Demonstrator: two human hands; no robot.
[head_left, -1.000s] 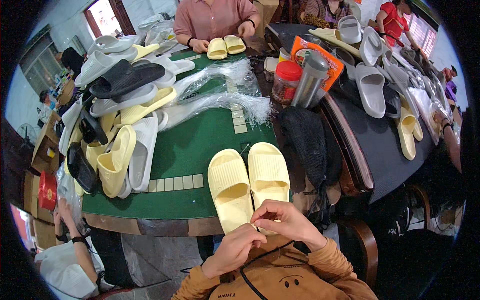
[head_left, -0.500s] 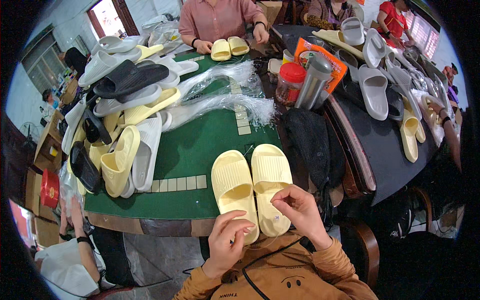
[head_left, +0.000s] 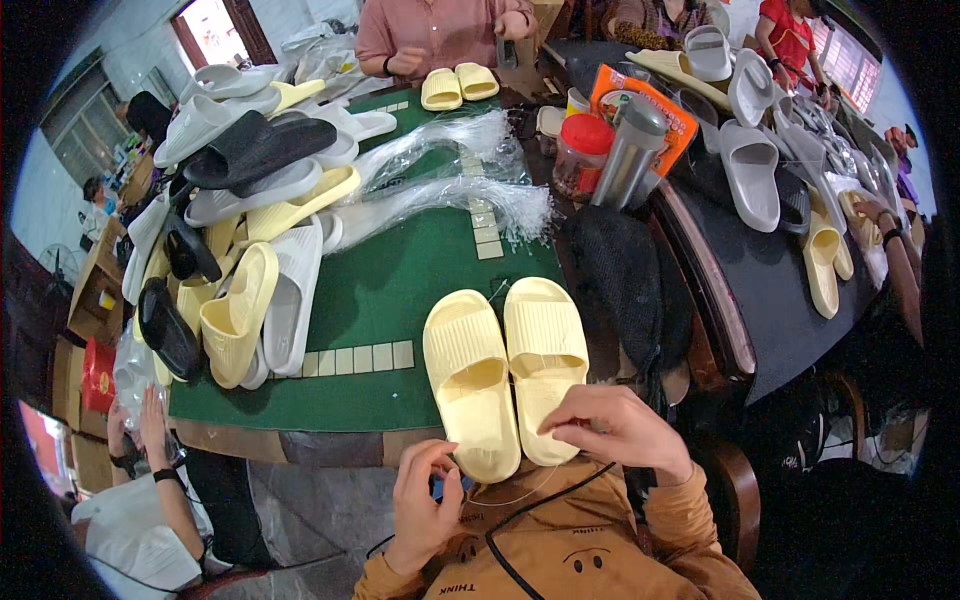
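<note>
A pair of pale yellow slide slippers (head_left: 466, 400) lies side by side at the table's near edge, toes pointing away and heels toward me. My right hand (head_left: 625, 430) is over the right slipper's heel, its thumb and fingertips pinched; what lies between them is too small to make out. My left hand (head_left: 425, 505) is curled beside the left slipper's heel, thumb and fingers apart. A thin clear strand (head_left: 515, 502) loops below the heels between the hands. Another fine strand shows between the two toes.
Piled grey, black and yellow slides (head_left: 260, 155) stand at left, beside bundled clear plastic strands (head_left: 440, 205). A red-lidded jar (head_left: 582, 155) and metal flask (head_left: 632, 155) stand beyond. A co-worker (head_left: 440, 35) sits opposite, near another yellow pair (head_left: 460, 87). More slides lie right.
My right hand has turned palm-down and lowered over the right slipper's heel. My left hand has moved slightly left and down, off the left slipper. The co-worker's hands opposite have risen from their pair.
</note>
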